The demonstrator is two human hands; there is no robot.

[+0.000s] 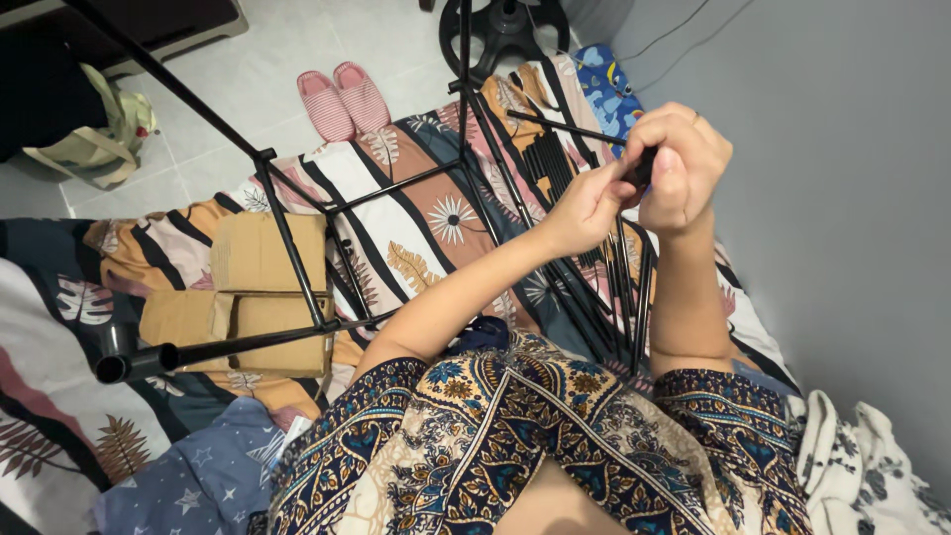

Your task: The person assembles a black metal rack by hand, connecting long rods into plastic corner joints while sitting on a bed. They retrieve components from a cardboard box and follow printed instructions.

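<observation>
Patterned dress (515, 446): nearest the camera, it covered the person's lap at the bottom of the view, navy and cream with a paisley print.
Starry cloth (198, 476): blue-grey, it lay bunched at the lower left, just beside the dress.
Bedsheet (416, 218): striped with leaf and flower prints, it spread under everything on the bed.
Cardboard box (253, 292): flattened and brown, it lay on the bedsheet at the left.
Metal frame (297, 267): black tubes joined at corners stood over the box, one thick tube end pointing toward the lower left.
Bag (99, 134): pale green, it sat on the tiled floor at the upper left.
Slippers (345, 99): a pink striped pair rested on the floor just past the bed's edge.
Bundle of rods (580, 258): loose black rods lay on the bedsheet beneath the raised hands, running toward the lap.
Left hand (584, 208): its grip was pinched, fingertips closed on the end of the thin black rod.
Thin black rod (565, 127): it ran from the frame's joint on the left up into both hands, held in the air above the bundle.
Right hand (684, 163): its grip was closed in a fist round a dark piece at the rod's end, touching the left hand's fingers.
Wall (842, 198): plain grey, it filled the right side.
</observation>
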